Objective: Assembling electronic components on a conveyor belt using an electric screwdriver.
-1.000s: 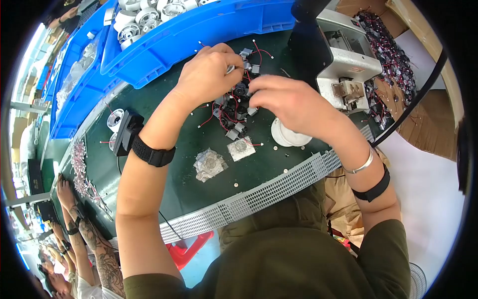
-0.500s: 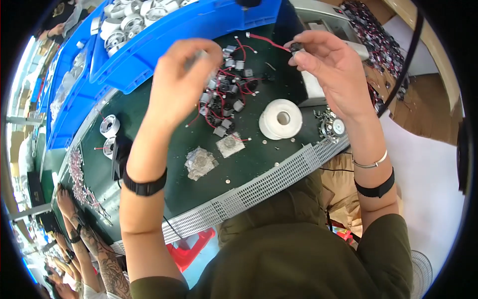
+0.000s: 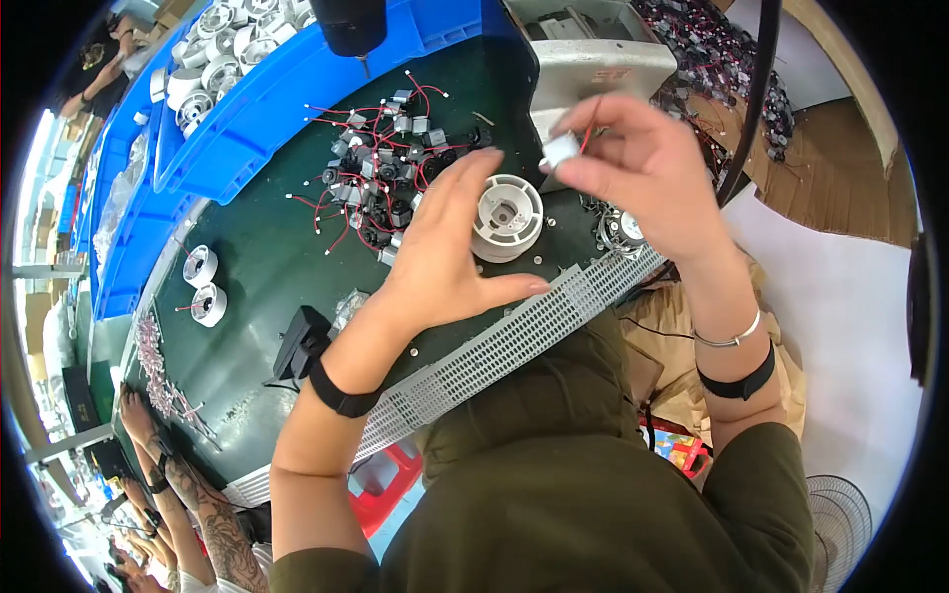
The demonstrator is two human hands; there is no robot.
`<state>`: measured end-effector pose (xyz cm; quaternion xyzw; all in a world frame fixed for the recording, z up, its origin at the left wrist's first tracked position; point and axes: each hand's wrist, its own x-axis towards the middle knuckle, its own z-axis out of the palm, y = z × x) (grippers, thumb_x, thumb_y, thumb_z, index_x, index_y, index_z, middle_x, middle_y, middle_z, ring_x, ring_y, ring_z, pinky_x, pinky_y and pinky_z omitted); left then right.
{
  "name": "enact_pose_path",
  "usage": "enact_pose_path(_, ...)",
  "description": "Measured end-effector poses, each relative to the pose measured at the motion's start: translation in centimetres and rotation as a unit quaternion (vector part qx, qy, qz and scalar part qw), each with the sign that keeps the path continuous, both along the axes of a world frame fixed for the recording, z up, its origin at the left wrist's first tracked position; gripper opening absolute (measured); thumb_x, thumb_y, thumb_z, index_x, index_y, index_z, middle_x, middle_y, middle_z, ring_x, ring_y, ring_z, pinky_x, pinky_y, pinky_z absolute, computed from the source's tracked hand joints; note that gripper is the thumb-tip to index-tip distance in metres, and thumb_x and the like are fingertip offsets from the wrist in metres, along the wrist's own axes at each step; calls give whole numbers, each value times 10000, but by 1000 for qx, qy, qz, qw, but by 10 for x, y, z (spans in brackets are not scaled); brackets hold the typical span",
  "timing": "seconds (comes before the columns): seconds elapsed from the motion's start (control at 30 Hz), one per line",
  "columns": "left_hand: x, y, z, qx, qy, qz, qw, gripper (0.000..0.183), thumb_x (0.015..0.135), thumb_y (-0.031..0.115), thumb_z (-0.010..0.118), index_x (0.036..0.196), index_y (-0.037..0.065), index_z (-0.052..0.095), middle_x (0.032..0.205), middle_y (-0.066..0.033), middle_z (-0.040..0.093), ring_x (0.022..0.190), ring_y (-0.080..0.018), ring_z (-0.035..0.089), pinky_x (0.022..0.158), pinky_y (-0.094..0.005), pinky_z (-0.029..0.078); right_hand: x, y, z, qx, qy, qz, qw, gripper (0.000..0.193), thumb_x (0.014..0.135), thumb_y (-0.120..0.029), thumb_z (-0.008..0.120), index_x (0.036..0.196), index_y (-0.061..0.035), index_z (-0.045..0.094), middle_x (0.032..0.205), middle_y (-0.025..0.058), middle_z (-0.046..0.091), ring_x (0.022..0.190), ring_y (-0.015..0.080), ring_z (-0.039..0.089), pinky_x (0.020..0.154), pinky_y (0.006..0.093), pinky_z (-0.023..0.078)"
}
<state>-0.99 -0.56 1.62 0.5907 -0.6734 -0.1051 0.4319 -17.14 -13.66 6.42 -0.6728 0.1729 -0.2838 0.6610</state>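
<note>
My left hand is spread beside a round white plastic housing with a square-holed hub. The housing sits on a white roll-shaped stand; whether my fingers touch it, I cannot tell. Between thumb and fingers, my right hand pinches a small silver motor with a red wire rising from it. Left of the stand lies a pile of small motors with red wires and white plugs. Several small screws lie round the stand.
A black driver with a thin bit hangs above the blue bin of white housings. A grey metal machine stands at the back right. Near the front edge is a clump of metal parts. Co-workers' forearms show at lower left.
My left hand has come down from the motor pile to the stand, where a white housing now sits. The right hand, holding the motor, has moved lower in view. The view has shifted.
</note>
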Motion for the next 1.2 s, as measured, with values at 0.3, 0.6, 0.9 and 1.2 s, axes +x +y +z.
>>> enact_pose_path(0.3, 3, -3, -10, -13, -58, 65, 996, 644, 557, 241, 814, 1087, 23, 520, 1024, -137, 558, 932, -313, 551, 787, -396, 469, 18, 24, -8, -283, 206, 18, 937, 268, 689, -26, 698, 934, -11, 591, 820, 37, 590, 711, 117, 533, 658, 260, 453)
enact_pose_path(0.6, 0, -5, -20, -40, -5, 52, 998, 609, 539, 175, 811, 1015, 21, 463, 978, -134, 537, 907, -335, 540, 761, -400, 464, 25, 36, -17, -468, 167, -37, 867, 208, 678, -62, 704, 834, -13, 576, 778, 68, 563, 752, 238, 547, 654, 326, 441)
enact_pose_path(0.9, 11, 28, -7, -86, -49, 77, 992, 767, 577, 316, 827, 1179, 17, 459, 1100, -201, 526, 1037, -381, 527, 879, -429, 442, 41, 8, 25, -364, 32, -158, 917, 578, 782, -225, 695, 1268, -39, 443, 1294, 123, 400, 1170, 206, 428, 941, 363, 390)
enact_pose_path(1.2, -4, 15, -9, -113, -152, 58, 980, 305, 716, 251, 710, 962, 85, 643, 1070, -161, 559, 934, -301, 568, 780, -374, 482, 157, -21, 111, -136, -203, -72, 967, 784, 757, -243, 731, 1352, 6, 285, 1269, 157, 432, 1150, 208, 434, 989, 331, 316)
